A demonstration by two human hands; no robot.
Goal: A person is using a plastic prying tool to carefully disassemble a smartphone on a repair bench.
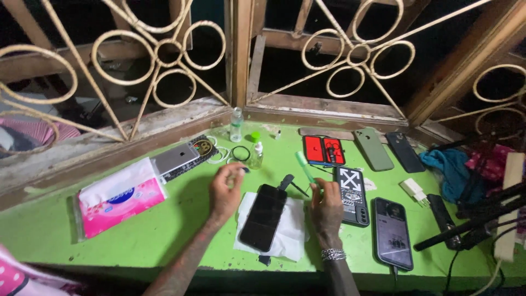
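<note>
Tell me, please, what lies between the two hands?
In the head view, a black phone on white tissue lies between the left hand and right hand.

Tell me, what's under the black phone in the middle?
A white tissue lies under the black phone, spread on the green table. The part of the tissue right beneath the phone is hidden.

Both forearms reach in from the near edge, bare and tattooed, angling toward each other. The left hand (224, 192) is raised with its back to the camera, fingers curled and thumb meeting the fingertips in a pinch. The right hand (326, 208), just right of it, is closed in a loose fist, with a metal bracelet around the wrist.
</note>
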